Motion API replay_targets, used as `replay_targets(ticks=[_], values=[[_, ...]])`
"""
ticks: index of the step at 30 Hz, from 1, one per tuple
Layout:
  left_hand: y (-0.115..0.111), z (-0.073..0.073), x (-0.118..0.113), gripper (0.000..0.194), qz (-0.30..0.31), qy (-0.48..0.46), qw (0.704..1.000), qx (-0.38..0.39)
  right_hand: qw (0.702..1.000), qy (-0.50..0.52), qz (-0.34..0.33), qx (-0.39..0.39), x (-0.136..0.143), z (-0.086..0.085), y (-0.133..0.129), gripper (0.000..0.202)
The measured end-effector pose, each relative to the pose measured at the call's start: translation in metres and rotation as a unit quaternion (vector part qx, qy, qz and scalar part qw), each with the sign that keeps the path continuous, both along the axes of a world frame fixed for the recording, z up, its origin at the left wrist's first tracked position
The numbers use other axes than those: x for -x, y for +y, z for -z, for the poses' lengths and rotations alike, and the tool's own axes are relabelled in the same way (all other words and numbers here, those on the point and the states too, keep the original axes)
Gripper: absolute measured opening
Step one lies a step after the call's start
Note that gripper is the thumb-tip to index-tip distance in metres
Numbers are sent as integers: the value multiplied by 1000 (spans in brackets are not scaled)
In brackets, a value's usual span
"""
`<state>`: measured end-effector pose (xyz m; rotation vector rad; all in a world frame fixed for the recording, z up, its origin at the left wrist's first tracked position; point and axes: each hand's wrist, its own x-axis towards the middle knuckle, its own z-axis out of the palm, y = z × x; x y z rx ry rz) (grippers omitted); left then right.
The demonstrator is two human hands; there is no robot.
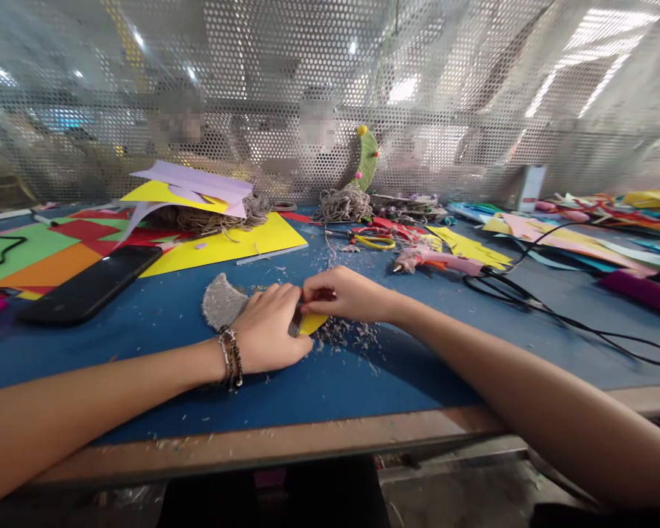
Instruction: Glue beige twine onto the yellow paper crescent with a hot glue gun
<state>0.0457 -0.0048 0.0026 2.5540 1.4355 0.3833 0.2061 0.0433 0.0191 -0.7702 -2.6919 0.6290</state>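
On the blue tabletop lies a crescent-shaped piece with a rough, fuzzy grey face [223, 302], its left tip showing. My left hand [269, 326], with beaded bracelets on its wrist, covers the rest of the piece and holds it down, thumb toward me. Close against its fingertips, my right hand [349, 293] is closed in a pinch; what sits between its fingers is too small to make out. Beneath both hands a bit of yellow paper [312, 324] shows, beside a narrow dark grey strip. Small grey clippings [352, 336] are scattered just right of it.
A pink glue gun [437, 262] with a looping black cable lies to the right. Yellow-handled scissors [374, 240] and grey yarn [345, 203] are farther back. At left are a black phone [91, 286] and coloured paper sheets [225, 246]. A green decorated crescent [367, 159] leans against the perforated metal screen.
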Motion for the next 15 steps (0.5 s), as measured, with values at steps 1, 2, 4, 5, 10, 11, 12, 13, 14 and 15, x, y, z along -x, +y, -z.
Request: replay_targets(ticks=[1, 2, 4, 5, 10, 11, 12, 13, 14, 15], values=[[0, 0, 1, 15, 4, -4, 1000, 2, 1000, -5, -7, 1, -1, -1, 0, 18], [1, 0, 2, 15, 9, -8, 1000, 5, 1000, -11, -14, 2, -2, -2, 1, 18], [1, -1, 4, 14, 21, -20, 999, 16, 999, -22, -24, 5, -6, -4, 3, 17], [1, -2, 6, 15, 27, -27, 999, 22, 999, -26, -25, 3, -8, -5, 4, 16], [5, -3, 9, 25, 39, -65, 996, 49, 999, -29, -5, -21, -13, -7, 10, 12], [6, -2, 9, 25, 38, -73, 995, 54, 999, -27, 0, -25, -13, -7, 10, 11], [7, -2, 9, 24, 37, -80, 994, 59, 999, -25, 6, -31, -12, -7, 10, 11], [8, -1, 9, 21, 36, -87, 993, 65, 999, -20, 13, -37, -11, -7, 9, 11], [9, -1, 9, 19, 36, -93, 992, 72, 999, -13, 20, -46, -9, -7, 8, 11], [10, -1, 8, 18, 35, -100, 991, 80, 998, -4, 26, -55, -7, -7, 7, 11]])
